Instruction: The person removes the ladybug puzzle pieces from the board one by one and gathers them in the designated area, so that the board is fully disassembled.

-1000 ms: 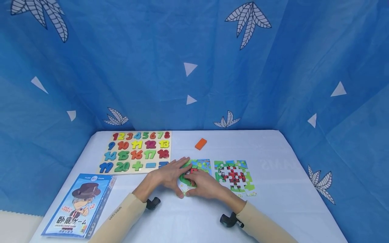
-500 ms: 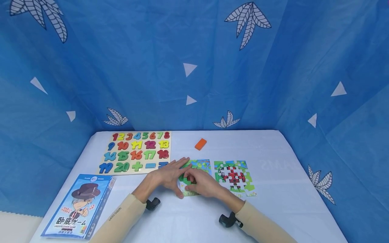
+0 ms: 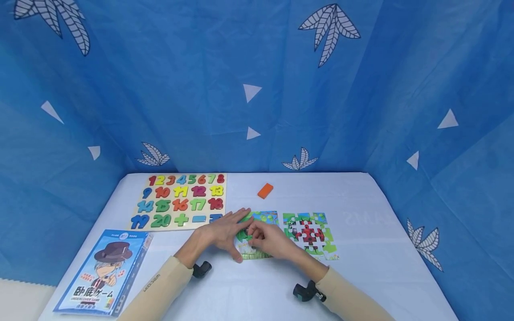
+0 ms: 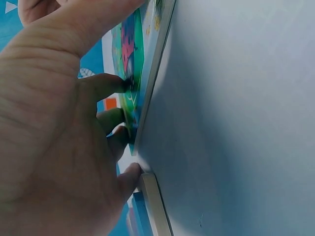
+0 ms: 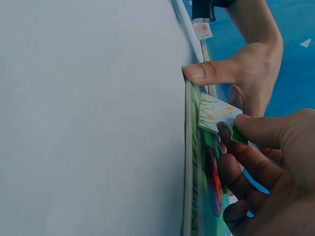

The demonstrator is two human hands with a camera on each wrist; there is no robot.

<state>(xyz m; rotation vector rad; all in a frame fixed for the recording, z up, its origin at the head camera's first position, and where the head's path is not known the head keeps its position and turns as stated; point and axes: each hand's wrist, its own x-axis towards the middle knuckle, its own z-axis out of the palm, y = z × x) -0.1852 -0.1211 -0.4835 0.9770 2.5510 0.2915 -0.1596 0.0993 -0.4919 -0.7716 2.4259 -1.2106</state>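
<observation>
At the table's middle lies a square picture board (image 3: pixel 263 217) with a green and red printed scene. Spread across its left side, my left hand (image 3: pixel 225 232) rests with its fingers at the far edge and its thumb at the near edge. Over the board, my right hand (image 3: pixel 273 241) pinches a jigsaw piece (image 5: pixel 212 109) between thumb and fingers. In the right wrist view the piece is white and green with small yellow flowers, and it looks tilted. Just right of the board sits a group of joined jigsaw pieces (image 3: pixel 308 233) showing a red ladybird with gaps.
Behind my left hand lies a wooden number board (image 3: pixel 188 200) with coloured numerals. A blue game box (image 3: pixel 102 272) is at the near left. An orange block (image 3: pixel 265 190) lies beyond the picture board. Blue cloth (image 3: pixel 257 89) surrounds the white table (image 3: pixel 385 267).
My right hand has drawn its fingers together and shifted slightly right over the picture board, now with a jigsaw piece pinched. My left hand has stayed in place.
</observation>
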